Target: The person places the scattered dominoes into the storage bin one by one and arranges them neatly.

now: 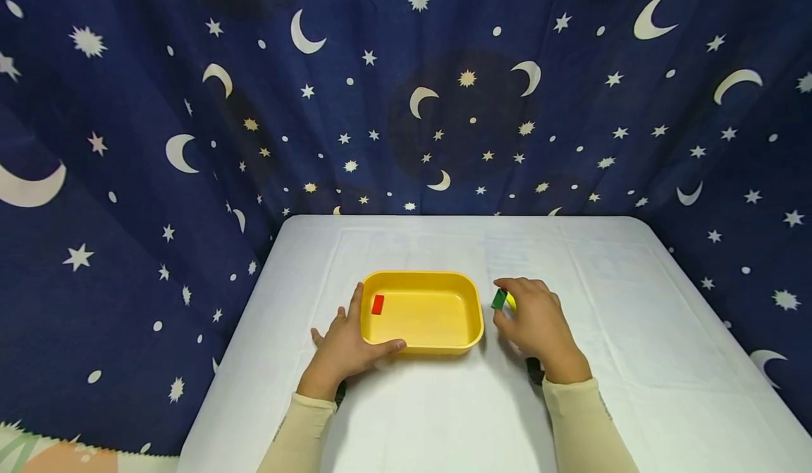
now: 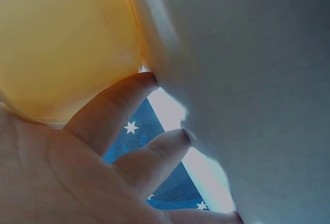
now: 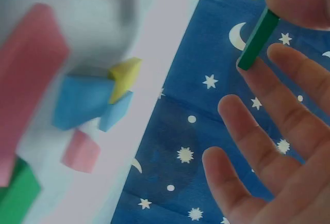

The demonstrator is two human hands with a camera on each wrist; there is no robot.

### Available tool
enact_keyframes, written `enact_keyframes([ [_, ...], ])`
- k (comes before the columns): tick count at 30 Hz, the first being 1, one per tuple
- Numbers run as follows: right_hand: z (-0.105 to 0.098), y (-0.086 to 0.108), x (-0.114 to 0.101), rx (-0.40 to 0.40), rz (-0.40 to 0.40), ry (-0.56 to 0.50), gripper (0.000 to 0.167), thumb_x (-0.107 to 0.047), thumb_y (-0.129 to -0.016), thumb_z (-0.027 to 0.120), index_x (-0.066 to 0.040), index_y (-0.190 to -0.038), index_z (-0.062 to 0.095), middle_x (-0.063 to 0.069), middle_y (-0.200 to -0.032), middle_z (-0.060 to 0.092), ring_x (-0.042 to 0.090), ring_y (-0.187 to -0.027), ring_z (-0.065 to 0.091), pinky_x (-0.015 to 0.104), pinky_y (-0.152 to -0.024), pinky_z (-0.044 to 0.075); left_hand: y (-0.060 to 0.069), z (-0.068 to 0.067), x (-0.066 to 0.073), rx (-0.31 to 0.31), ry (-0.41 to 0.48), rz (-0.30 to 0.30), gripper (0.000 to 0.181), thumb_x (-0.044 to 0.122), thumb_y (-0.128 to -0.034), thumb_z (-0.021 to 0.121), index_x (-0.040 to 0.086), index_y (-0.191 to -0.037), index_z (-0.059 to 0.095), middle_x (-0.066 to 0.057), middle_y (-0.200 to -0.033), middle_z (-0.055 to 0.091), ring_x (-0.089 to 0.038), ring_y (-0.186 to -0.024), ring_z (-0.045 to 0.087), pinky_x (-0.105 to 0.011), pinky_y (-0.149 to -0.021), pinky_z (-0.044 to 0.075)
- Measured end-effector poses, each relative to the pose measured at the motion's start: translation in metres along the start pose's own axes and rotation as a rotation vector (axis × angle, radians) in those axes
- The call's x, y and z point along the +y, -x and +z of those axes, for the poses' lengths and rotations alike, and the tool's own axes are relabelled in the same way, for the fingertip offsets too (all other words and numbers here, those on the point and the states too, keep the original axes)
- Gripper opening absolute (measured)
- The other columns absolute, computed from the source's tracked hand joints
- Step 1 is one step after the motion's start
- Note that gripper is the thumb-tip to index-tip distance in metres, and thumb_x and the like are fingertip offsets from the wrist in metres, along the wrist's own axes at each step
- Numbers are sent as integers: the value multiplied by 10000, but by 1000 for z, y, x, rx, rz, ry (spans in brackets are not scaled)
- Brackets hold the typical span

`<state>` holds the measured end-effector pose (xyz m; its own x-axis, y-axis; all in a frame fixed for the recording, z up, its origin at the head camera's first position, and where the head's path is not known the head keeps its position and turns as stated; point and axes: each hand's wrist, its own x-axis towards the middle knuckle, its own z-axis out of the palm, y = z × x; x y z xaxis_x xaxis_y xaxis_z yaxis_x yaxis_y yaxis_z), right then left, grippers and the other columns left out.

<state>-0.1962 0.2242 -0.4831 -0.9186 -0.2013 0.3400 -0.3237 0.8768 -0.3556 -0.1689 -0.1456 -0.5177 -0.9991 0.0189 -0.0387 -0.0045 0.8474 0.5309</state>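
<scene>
On white table (image 1: 412, 424): yellow tray (image 1: 431, 321), one red block (image 1: 377, 304) inside, left end. Left hand (image 1: 347, 346) spread at near-left rim. Right of tray: right hand (image 1: 539, 325), pinching green block (image 1: 499, 299). Blue block (image 3: 85, 100), yellow block (image 3: 126, 77) outside tray. Seemingly early stage.

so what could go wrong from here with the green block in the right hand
The green block is pinched between the right hand's thumb and fingertip, so it might slip and land outside the tray. That hand could also knock the loose blocks seen in the right wrist view. The left hand is against the tray's side, so a push might slide it.
</scene>
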Motion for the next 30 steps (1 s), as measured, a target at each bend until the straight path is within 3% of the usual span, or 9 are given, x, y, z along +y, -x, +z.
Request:
enact_keyframes([
  [11, -11, -25, -21, 68, -112, -56, 478, -176, -853, 773, -84, -1316, 696, 113, -1255, 708, 388, -1146, 596, 623, -935, 473, 3, -4, -1, 4, 15, -12, 1518, 1029, -549, 652, 296, -1716, 15, -154, -1536, 553, -424, -1521, 358, -899, -1058, 71],
  [19, -14, -45, -37, 40, -157, -42, 502, -224, -867, 800, -96, -1338, 681, 80, -1228, 715, 342, -1124, 601, 593, -917, 490, -1, -1, 1, 14, 9, -11, 1512, 1035, -536, 651, 330, -1713, 15, -170, -1517, 566, -403, -1502, 397, -903, -1053, 89],
  [30, 2, -68, -60, -35, -163, -59, 563, -273, -879, 801, -117, -1395, 639, 37, -1172, 721, 315, -1116, 626, 538, -997, 508, 0, 0, 2, 8, 8, -19, 1493, 985, -574, 703, 312, -1716, 16, -138, -1525, 569, -412, -1505, 387, -897, -1059, 88],
])
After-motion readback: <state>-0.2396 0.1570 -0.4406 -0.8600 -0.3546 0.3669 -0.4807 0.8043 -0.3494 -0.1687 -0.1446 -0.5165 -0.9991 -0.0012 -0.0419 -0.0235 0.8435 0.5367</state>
